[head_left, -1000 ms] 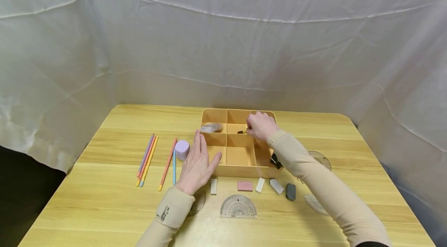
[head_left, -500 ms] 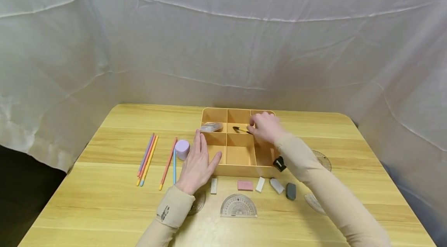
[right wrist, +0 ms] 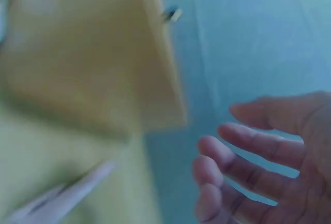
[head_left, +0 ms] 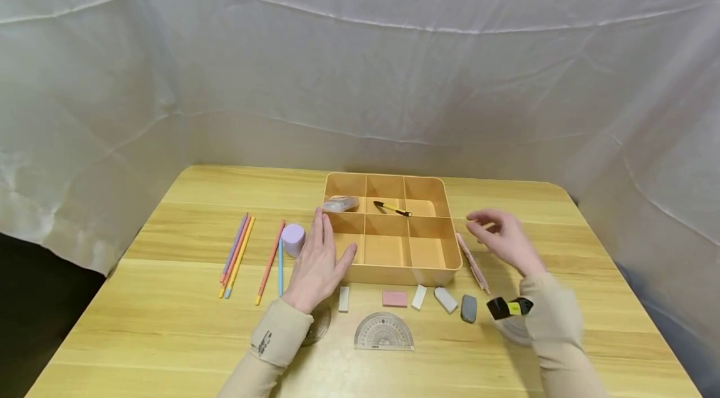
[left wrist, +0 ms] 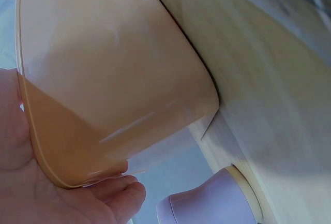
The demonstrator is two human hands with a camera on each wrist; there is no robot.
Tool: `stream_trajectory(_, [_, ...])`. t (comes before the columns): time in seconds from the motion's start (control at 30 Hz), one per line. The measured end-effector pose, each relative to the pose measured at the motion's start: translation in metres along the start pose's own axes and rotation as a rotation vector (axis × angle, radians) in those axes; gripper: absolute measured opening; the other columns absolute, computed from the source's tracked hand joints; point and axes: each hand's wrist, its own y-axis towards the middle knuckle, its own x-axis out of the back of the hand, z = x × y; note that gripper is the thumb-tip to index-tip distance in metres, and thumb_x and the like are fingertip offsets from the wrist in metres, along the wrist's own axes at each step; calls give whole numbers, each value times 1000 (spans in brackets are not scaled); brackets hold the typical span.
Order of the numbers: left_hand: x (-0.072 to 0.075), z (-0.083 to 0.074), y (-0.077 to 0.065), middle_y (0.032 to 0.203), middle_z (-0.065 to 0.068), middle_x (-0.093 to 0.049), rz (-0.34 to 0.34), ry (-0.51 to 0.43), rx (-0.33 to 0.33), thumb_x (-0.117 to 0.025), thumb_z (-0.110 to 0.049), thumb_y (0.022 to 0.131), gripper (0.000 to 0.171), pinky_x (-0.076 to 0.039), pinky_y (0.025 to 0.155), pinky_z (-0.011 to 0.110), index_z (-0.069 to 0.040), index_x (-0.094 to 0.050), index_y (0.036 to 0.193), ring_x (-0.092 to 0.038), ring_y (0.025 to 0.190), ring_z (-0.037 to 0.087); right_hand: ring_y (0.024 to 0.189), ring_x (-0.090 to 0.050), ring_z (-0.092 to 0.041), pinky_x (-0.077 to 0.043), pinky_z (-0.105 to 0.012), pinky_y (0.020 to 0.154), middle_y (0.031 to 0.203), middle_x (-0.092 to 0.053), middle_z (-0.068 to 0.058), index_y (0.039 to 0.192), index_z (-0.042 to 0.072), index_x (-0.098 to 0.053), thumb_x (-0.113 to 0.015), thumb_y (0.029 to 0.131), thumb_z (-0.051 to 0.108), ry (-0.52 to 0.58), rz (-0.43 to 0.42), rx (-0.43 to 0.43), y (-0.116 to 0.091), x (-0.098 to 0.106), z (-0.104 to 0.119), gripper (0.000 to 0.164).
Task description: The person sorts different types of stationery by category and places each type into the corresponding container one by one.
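My left hand (head_left: pixel 317 263) rests on the front left corner of an orange divided box (head_left: pixel 402 275), its straight fingers along the left rim. In the left wrist view the palm and fingers lie at the rim of the box (left wrist: pixel 119 79). My right hand (head_left: pixel 503 238) hovers to the right of the box with relaxed, loosely bent fingers; in the right wrist view nothing is between thumb and fingers (right wrist: pixel 258 151). A yellow-and-black pen (head_left: pixel 392 208) leans in the back middle compartment. A clear plastic item (head_left: pixel 340 203) sits in the back left one.
Pinkish pens (head_left: pixel 474 263) lie right of the box. Before it are erasers, including a pink one (head_left: pixel 395 299) and a dark grey one (head_left: pixel 469 308), and a clear protractor (head_left: pixel 385 332). A lilac round container (head_left: pixel 294 240) and several coloured pencils (head_left: pixel 240 257) are on the left.
My right hand has let go of the pen in the back middle compartment and moved right and toward me, out of the box. My left hand has stayed in place.
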Motion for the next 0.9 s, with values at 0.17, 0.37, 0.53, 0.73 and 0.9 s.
stream_trajectory(0.17, [2,0,-1,168,27,-7,-2,1,-5,-48,-50,103,87,-39,117,53,13,-17,155,-31,150,44,72,-65,-16,-56,-30,59,101,-70,-24,123,-8,-62,-61,100,19,50,38,-119,-20,-9,-37,36])
stream_trajectory(0.37, [1,-1,-1,167,28,-6,2,-1,-9,-48,-49,104,87,-37,118,53,13,-16,155,-30,150,45,69,-60,-15,-52,-28,56,91,-69,-16,114,-8,-64,-66,96,21,-3,121,-209,-27,-19,-52,34])
stream_trajectory(0.53, [2,-2,0,168,27,-5,5,-4,-8,-48,-50,103,88,-36,119,53,13,-15,156,-29,150,45,72,-58,-13,-51,-24,58,86,-68,-11,108,-8,-67,-69,93,23,-93,151,-229,-23,-22,-51,34])
stream_trajectory(0.73, [2,-3,0,168,28,-6,9,-2,-3,-48,-49,103,87,-36,119,53,13,-15,155,-28,151,44,68,-60,-13,-53,-25,58,87,-70,-14,105,-10,-65,-71,91,23,-95,184,-287,-21,-25,-48,36])
stream_trajectory(0.9, [2,-3,0,168,27,-5,17,-3,3,-48,-49,103,88,-36,119,53,13,-14,156,-27,151,44,69,-60,-13,-52,-25,59,85,-69,-11,102,-7,-64,-69,92,23,-82,189,-324,-21,-27,-47,32])
